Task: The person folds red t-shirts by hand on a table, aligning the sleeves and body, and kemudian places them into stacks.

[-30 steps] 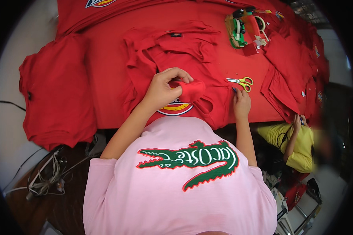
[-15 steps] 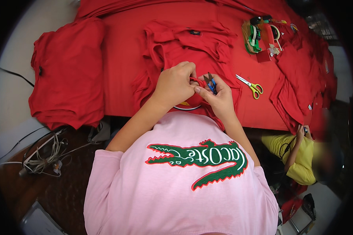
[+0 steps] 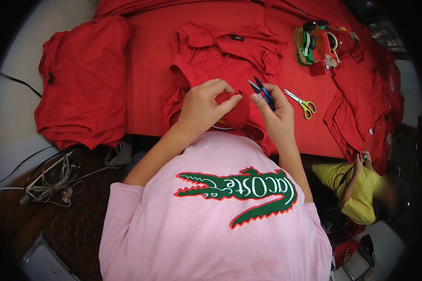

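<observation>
A red shirt (image 3: 225, 61) lies rumpled on the red-covered table in front of me, its dark neck label toward the far side. My left hand (image 3: 204, 105) pinches a fold of this shirt between thumb and fingers, just above its round printed badge, which is partly hidden. In my right hand (image 3: 277, 110) are small thread snips (image 3: 262, 92) with blue handles. Their dark blades point away from me and stand apart, clear of the cloth. A small gap separates my two hands.
Yellow-handled scissors (image 3: 302, 103) lie right of the shirt. Beyond them stands a box of tools and tape (image 3: 316, 44). Folded red shirts (image 3: 84, 84) are stacked at left; more red garments (image 3: 356, 103) lie at right, where a person in yellow (image 3: 351, 187) handles cloth. Cables (image 3: 56, 182) lie tangled lower left.
My right hand with the snips has moved right, away from my left hand. The left hand has turned and now holds up a fold of the shirt. The view has shifted slightly.
</observation>
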`<act>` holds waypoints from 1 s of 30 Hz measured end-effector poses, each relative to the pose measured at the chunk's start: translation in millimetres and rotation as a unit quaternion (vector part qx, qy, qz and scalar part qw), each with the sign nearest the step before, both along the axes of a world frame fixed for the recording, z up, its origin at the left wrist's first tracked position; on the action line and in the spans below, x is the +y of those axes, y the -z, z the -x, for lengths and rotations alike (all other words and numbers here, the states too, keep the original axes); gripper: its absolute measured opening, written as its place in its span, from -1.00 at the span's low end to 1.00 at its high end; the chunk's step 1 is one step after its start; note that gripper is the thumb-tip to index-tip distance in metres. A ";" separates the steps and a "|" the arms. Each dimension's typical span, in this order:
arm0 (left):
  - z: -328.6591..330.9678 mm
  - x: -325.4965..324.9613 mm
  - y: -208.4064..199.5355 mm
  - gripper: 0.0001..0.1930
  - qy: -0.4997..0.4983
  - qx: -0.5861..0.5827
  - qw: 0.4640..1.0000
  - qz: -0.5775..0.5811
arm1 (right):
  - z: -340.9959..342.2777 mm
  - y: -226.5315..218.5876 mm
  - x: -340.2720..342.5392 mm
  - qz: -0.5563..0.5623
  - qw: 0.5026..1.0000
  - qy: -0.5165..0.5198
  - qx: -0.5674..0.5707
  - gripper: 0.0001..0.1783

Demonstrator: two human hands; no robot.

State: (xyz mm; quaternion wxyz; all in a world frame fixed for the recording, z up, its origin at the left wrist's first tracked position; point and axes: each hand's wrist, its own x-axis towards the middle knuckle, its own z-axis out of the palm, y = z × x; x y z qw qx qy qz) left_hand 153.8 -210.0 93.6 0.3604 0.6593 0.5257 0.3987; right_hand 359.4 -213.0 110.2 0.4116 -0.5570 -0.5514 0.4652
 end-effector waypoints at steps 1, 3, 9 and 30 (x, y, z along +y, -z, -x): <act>-1.7 0.1 -3.0 -0.85 -0.008 0.009 1.000 -0.011 | -1.3 -5.9 -4.6 0.009 1.000 -0.017 -0.016 -0.78; -4.6 0.9 -6.0 -0.86 -0.012 0.026 0.999 -0.035 | -3.2 -15.5 -14.2 0.027 0.997 -0.048 -0.048 -0.76; -9.9 4.7 -6.8 -0.87 0.005 0.071 0.990 -0.120 | -2.5 -10.6 -18.4 0.063 0.996 -0.046 -0.036 -0.78; -2.3 6.2 -10.3 -0.91 0.031 -0.038 0.998 0.029 | -9.4 -4.0 -10.5 0.065 0.997 -0.015 0.041 -0.78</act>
